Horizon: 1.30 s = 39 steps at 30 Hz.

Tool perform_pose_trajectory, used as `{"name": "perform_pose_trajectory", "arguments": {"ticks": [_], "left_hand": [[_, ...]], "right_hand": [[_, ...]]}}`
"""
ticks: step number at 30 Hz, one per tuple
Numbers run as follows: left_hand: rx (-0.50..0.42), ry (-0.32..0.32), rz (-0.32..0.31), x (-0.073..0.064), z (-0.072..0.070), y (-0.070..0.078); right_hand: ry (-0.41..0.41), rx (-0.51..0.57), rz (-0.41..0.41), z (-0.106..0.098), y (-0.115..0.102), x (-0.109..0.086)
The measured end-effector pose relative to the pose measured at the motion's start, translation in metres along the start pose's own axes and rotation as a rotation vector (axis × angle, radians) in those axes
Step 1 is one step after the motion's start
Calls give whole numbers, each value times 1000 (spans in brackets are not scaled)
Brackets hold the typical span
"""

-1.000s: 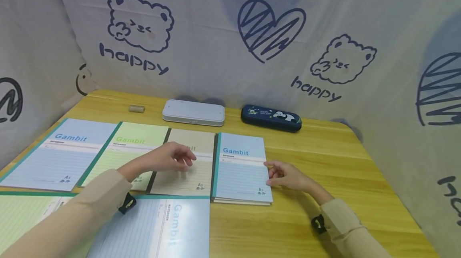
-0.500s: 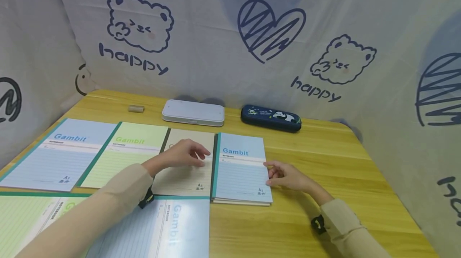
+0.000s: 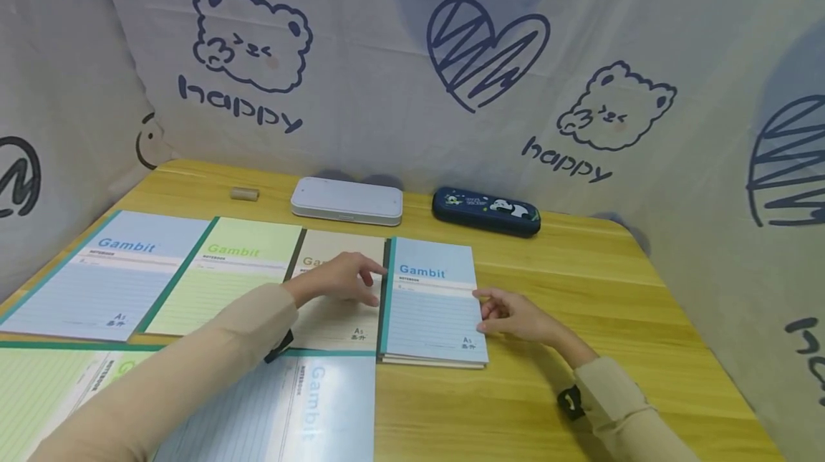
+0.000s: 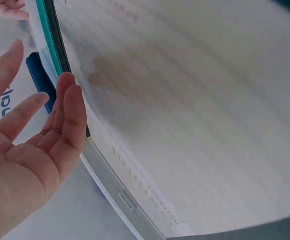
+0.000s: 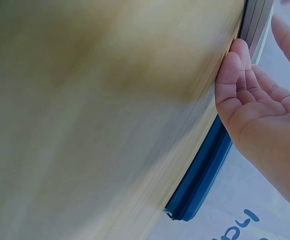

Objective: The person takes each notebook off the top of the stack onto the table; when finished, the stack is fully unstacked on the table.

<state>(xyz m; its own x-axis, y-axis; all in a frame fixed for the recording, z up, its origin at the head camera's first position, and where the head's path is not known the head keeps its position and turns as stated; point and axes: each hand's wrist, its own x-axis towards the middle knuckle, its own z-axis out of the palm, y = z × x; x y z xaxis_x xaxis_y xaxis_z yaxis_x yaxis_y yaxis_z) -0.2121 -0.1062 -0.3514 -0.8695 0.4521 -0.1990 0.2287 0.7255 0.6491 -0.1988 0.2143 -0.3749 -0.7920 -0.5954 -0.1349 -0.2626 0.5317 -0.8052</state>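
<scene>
A blue Gambit notebook (image 3: 427, 311) with a teal spine lies on top of a small stack at the right end of a row. My right hand (image 3: 512, 315) rests at its right edge, fingertips against the side. In the right wrist view the right hand (image 5: 265, 97) has loosely bent fingers, the thumb held apart. Over the beige notebook (image 3: 322, 329) hovers my left hand (image 3: 338, 278), its index finger reaching to the stack's spine. The left wrist view shows the left hand (image 4: 34, 155) with relaxed fingers beside the teal and dark spines (image 4: 54, 40).
Left of the beige notebook lie a green notebook (image 3: 258, 233) and another blue notebook (image 3: 155, 233). Two sideways notebooks, one green (image 3: 45, 390) and one blue (image 3: 341, 405), sit in front. Behind are a white case (image 3: 346, 200), a navy panda case (image 3: 486, 211) and a small tan cylinder (image 3: 244, 194).
My left hand has moved right across the beige notebook, and its index finger now reaches the blue notebook's spine side. My right hand has stayed at the right edge.
</scene>
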Motion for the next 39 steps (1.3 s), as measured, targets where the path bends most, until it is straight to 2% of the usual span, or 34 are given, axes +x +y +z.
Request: {"name": "perform_pose_trajectory", "arguments": {"ticks": [7,12,29,39], "left_hand": [[97,-25,-11,9,-3,2],[98,-32,-29,13,-3,-1],[113,8,-10,19,7,-7],[168,36,-8,19,11,-7]], "right_hand": [[-2,-5,-6,-1,0,0],[-6,-1,-8,0,1,1],[4,3,-2,0,2,1],[6,-8,0,-1,4,1]]}}
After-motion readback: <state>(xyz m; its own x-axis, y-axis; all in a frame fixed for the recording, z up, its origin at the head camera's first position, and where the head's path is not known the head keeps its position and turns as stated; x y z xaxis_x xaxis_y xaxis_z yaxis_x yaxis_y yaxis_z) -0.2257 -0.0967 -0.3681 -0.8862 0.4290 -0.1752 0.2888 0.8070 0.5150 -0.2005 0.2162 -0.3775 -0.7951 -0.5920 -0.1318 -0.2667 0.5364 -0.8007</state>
